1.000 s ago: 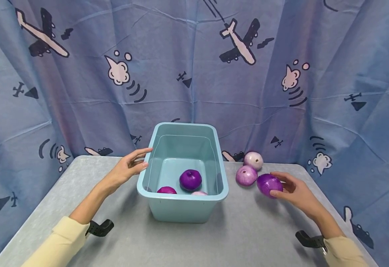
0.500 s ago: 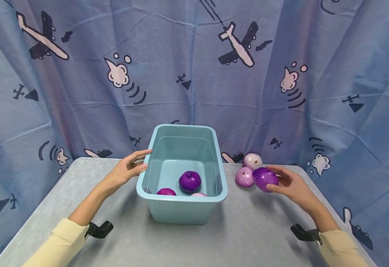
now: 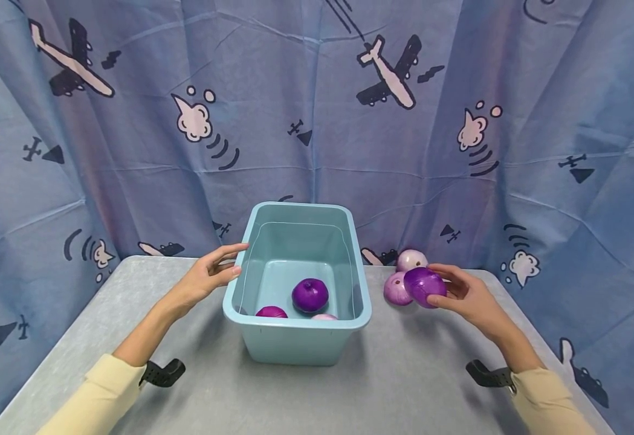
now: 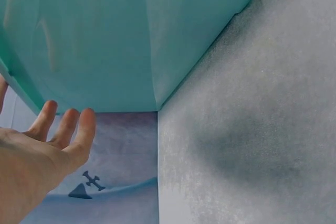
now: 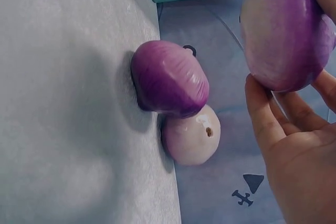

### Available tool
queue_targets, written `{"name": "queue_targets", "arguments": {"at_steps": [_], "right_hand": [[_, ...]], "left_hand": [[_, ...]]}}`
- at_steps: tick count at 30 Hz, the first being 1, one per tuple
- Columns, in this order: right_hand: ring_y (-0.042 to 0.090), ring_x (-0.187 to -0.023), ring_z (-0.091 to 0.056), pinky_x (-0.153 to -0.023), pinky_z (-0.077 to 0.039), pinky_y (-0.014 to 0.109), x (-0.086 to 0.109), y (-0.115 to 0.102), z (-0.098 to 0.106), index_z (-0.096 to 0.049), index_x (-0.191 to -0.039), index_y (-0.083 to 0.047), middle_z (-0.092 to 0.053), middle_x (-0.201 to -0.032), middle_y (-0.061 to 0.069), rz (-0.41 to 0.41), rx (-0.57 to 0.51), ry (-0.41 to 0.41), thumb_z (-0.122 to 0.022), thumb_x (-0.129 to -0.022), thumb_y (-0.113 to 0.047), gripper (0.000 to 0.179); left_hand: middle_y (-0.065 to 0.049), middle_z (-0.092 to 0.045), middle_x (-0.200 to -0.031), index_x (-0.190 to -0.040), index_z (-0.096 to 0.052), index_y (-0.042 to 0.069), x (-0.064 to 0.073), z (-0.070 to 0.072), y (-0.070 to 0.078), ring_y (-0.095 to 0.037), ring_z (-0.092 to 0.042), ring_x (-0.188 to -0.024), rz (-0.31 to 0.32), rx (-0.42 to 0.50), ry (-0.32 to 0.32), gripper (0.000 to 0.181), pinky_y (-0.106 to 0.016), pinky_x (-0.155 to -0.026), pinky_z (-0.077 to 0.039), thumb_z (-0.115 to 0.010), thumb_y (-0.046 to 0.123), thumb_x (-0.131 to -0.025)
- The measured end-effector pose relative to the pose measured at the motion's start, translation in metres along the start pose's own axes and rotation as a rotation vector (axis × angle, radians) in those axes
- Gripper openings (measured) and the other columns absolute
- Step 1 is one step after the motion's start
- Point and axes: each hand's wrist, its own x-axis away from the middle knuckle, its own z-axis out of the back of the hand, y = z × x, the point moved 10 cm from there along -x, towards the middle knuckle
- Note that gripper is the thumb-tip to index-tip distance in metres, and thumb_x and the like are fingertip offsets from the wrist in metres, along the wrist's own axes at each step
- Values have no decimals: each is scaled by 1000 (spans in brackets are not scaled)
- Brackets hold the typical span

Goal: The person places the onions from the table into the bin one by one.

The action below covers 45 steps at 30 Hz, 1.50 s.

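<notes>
My right hand (image 3: 471, 299) holds a purple onion (image 3: 424, 287) between thumb and fingers, raised above the table. In the right wrist view that onion (image 5: 286, 30) shows a paler side. Behind it in the head view stand a light purple onion (image 3: 396, 289) and a whitish onion (image 3: 411, 260), side by side. A light blue plastic bin (image 3: 295, 343) sits mid-table. Inside it lie a dark purple onion (image 3: 310, 295), a magenta onion (image 3: 271, 312) and a pale pink one (image 3: 324, 316), the last two partly hidden by the front wall. My left hand (image 3: 202, 278), fingers loosely extended, touches the bin's left rim.
The grey tabletop (image 3: 404, 386) surrounds the bin. A blue curtain (image 3: 262, 139) printed with planes hangs along the table's back edge and sides. A black strap mount (image 3: 164, 373) is on the left wrist, another (image 3: 488, 374) on the right.
My right hand has lifted the purple onion and moved it left, so that it now partly covers the light purple onion. My left hand and the bin have stayed in place.
</notes>
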Motion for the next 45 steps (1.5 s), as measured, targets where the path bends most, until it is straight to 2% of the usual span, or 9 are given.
{"name": "queue_targets", "arguments": {"at_steps": [9,20,27,34,45], "right_hand": [[18,-114,-59,-87,-52,24,-7,-11,-5,-50,-146,-7,-53,-140,20,7,-8,-11,-76,-94,-15,59],[13,-114,-60,-88,-52,24,-16,-21,-8,-52,-146,-6,-53,-141,20,74,-33,5,-77,-93,-10,59],[13,-115,-60,-88,-53,25,-23,-33,-8,-52,-147,-8,-53,-140,19,115,-50,5,-77,-93,-7,59],[16,-113,-62,-86,-55,28,-29,-47,-14,-53,-147,-7,-53,-140,20,148,-115,-8,-76,-92,-3,60],[19,-115,-62,-89,-53,28,-40,-64,-19,-54,-146,-6,-57,-137,16,191,-159,-8,-77,-89,2,62]], "left_hand": [[-14,-42,-154,-154,-46,18,-1,1,0,-37,-49,-133,2,-5,3,56,-55,-99,-46,-65,25,-101],[-17,-41,-155,-154,-45,15,-1,1,0,-39,-48,-134,5,-10,1,56,-54,-100,-47,-64,25,-102],[-14,-41,-155,-154,-46,17,-1,2,-1,-37,-47,-134,5,3,7,56,-55,-100,-46,-64,25,-102],[-15,-42,-153,-154,-45,16,-1,0,1,-35,-49,-133,-14,29,-5,54,-54,-100,-45,-63,21,-103],[-15,-43,-153,-154,-45,15,-1,0,0,-35,-50,-132,-8,25,-8,55,-54,-101,-45,-63,22,-103]]}}
